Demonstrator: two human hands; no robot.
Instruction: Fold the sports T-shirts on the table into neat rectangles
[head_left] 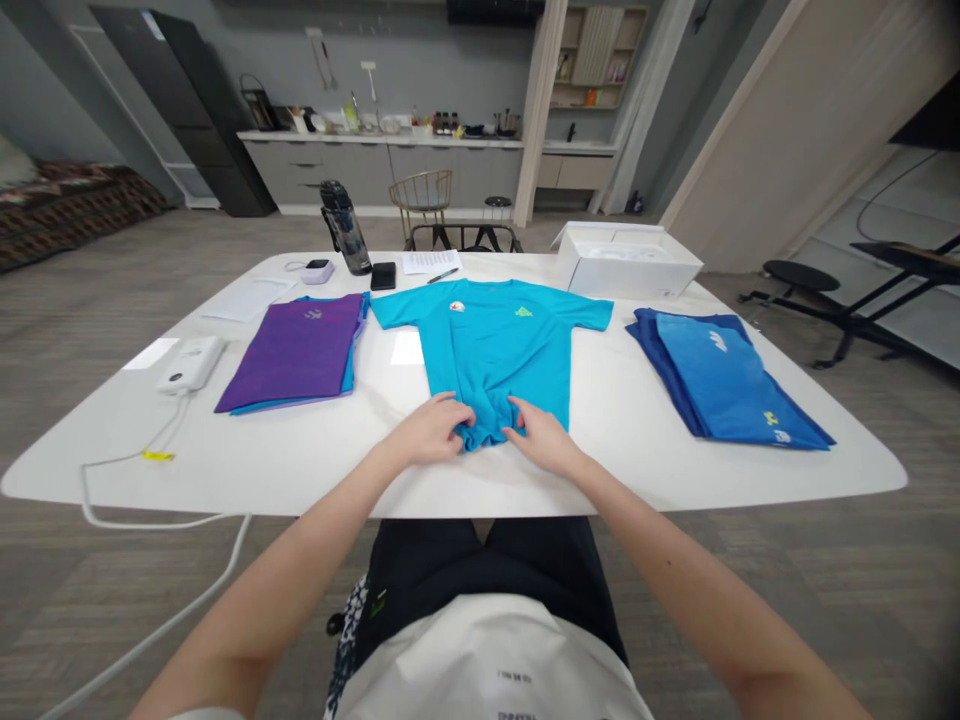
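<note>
Bare tabletop (pixel 604 400) is flanking turquoise shirt (pixel 499 345); purple stack (pixel 300 352) is blocking left, blue stack (pixel 724 380) right, white box (pixel 630 276) behind-right.

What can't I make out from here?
All in the head view:
Whether the left hand grips the teal shirt: its own fingers and bunched cloth hide that.
Blue layer: mostly covered by the purple garment.
White box: front wall hides its floor.
Printed sheet: text too small.

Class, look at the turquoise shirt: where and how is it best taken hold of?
Probably by the shoulders of the turquoise shirt, one per hand, pinching from above: they lie spread fairly flat at the far end, whereas the near hem is bunched between left hand and right hand.
</note>
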